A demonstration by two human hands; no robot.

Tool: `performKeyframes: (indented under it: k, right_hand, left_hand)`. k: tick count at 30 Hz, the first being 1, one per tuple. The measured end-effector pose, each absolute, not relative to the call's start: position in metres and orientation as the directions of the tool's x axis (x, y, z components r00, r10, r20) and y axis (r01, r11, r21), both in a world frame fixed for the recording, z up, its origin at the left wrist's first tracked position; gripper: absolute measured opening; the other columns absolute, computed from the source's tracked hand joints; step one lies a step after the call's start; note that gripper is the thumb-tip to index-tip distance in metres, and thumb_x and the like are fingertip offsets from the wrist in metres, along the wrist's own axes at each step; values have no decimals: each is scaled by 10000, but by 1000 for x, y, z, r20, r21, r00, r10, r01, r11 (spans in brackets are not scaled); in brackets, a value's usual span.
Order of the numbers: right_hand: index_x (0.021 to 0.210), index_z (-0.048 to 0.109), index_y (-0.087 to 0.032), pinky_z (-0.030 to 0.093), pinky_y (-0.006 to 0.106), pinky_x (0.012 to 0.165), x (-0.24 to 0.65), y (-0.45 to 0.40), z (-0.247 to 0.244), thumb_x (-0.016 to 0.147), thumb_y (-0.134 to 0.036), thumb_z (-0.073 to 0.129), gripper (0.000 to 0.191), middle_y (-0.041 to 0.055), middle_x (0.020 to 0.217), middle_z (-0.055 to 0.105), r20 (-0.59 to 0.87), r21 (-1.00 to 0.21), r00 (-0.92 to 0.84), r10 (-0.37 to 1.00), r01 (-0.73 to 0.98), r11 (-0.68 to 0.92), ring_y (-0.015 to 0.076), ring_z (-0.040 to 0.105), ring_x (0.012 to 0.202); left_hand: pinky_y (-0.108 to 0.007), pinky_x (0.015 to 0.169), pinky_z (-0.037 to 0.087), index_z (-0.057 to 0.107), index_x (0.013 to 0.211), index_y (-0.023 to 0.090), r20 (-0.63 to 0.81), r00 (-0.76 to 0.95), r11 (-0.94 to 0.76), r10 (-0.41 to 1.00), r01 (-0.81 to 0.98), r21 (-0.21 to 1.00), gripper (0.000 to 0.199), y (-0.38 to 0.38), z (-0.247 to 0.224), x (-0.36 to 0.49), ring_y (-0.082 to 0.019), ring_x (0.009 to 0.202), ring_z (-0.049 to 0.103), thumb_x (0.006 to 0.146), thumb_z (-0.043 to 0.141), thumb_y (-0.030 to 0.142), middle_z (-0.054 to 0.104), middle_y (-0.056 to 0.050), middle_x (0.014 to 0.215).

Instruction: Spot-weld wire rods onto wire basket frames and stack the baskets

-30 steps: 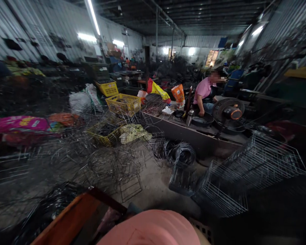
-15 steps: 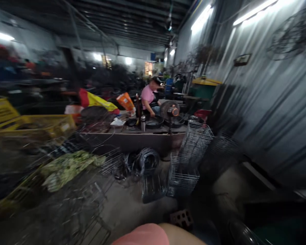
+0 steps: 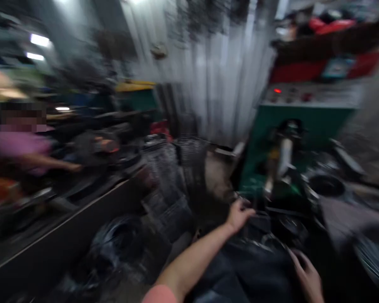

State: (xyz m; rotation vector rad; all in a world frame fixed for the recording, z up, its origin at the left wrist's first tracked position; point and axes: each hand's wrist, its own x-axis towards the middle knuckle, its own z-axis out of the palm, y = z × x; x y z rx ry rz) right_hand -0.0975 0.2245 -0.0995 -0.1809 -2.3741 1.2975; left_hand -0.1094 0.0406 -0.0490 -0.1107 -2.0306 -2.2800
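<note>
My left hand [image 3: 238, 216] reaches forward at the middle, its fingers curled around something dark and shiny too smeared to name. In the lower right is my right hand [image 3: 307, 271], partly cut by shadow. Its thumb and fingers curve beside a thin metal wire ring [image 3: 273, 242], but the blur hides whether they grip it. Dark cloth [image 3: 249, 273] covers my lap below both hands. Just beyond them stands a green machine [image 3: 316, 120] with a lit red lamp on its panel and a pale metal arm at its front.
Wire baskets [image 3: 164, 168] stand left of my arm, with coiled wire [image 3: 116, 240] on the floor near a long dark board [image 3: 66, 227]. A person in pink [image 3: 20, 145] works behind it. More coiled wire [image 3: 374, 252] lies at the far right. A corrugated metal wall [image 3: 221, 75] rises behind.
My view has swung right and down, bringing the green machine and both my hands into sight. The person in pink and the wire baskets have shifted left in view.
</note>
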Motion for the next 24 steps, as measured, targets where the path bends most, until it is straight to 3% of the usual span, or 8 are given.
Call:
performKeyframes:
  k: [2, 4, 10, 15, 24]
  right_hand:
    - [870, 642, -304, 507, 427, 746, -53, 274, -107, 771, -571, 559, 296, 67, 927, 628, 251, -825, -870, 424, 36, 563, 264, 604, 902]
    - [742, 650, -248, 476, 482, 821, -32, 304, -102, 743, -646, 498, 426, 92, 841, 638, 260, -807, -864, 432, 51, 588, 291, 600, 881]
    - [810, 673, -250, 357, 474, 955, -62, 314, -50, 820, -462, 519, 262, 82, 1100, 588, 452, -619, -868, 206, -139, 773, 276, 447, 1088]
    - [808, 663, -258, 315, 472, 967, -89, 287, -39, 825, -360, 561, 146, 31, 1249, 530, 415, -495, -910, 7, -219, 841, 274, 362, 1134]
    - [843, 658, -253, 306, 469, 959, -118, 291, -32, 834, -350, 555, 141, 24, 1320, 486, 396, -402, -914, -92, -263, 877, 282, 342, 1149]
  left_hand:
    - [-362, 846, 437, 636, 839, 169, 100, -995, -134, -12, 101, 986, 301, 41, -45, -119, -205, 854, 586, 604, 714, 338, 654, -83, 880]
    - [-336, 825, 435, 628, 843, 161, 57, -998, -154, -20, 60, 986, 296, 44, -48, -130, -185, 825, 589, 601, 715, 307, 654, -65, 849]
    - [-255, 709, 421, 607, 896, 151, -54, -999, -231, -3, -52, 972, 387, 48, -58, -136, -131, 724, 564, 561, 746, 288, 625, -3, 740]
    - [-221, 608, 384, 611, 882, 147, -111, -994, -271, 7, -109, 956, 408, 56, -54, -137, -97, 622, 510, 531, 759, 291, 592, 23, 670]
    - [-208, 549, 354, 624, 879, 138, -157, -987, -312, 38, -161, 936, 413, 51, -50, -146, -72, 557, 465, 515, 772, 264, 591, 24, 648]
